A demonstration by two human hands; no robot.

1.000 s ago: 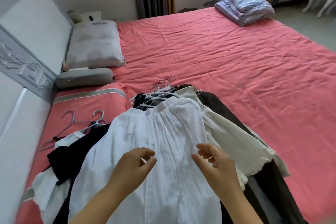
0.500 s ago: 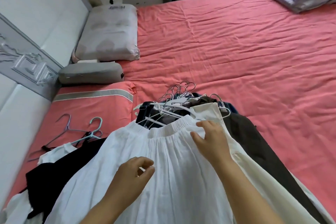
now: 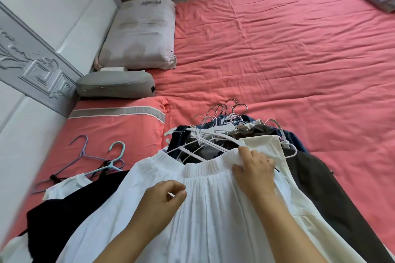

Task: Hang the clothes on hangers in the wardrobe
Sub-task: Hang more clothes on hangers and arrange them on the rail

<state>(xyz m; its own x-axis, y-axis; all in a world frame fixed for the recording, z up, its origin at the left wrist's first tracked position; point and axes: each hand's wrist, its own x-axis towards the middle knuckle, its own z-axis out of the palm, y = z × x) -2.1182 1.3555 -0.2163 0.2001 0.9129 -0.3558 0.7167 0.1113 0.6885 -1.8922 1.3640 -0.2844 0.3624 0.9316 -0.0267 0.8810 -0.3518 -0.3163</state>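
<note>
Right hand point(image 3: 255, 171) has reached the white skirt point(image 3: 198, 209) waistband, fingers gripping beside piled hangers point(image 3: 215, 132); left hand point(image 3: 162, 203) hovers loosely curled, empty.

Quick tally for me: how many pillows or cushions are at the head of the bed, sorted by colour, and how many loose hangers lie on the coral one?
White pillow: 1
Grey cushion: 1
Coral pillow: 1
Purple hanger: 1
Teal hanger: 1
Total: 5, 3 pillows or cushions and 2 loose hangers. The bundle of hangers further right is too tangled to count.
</note>
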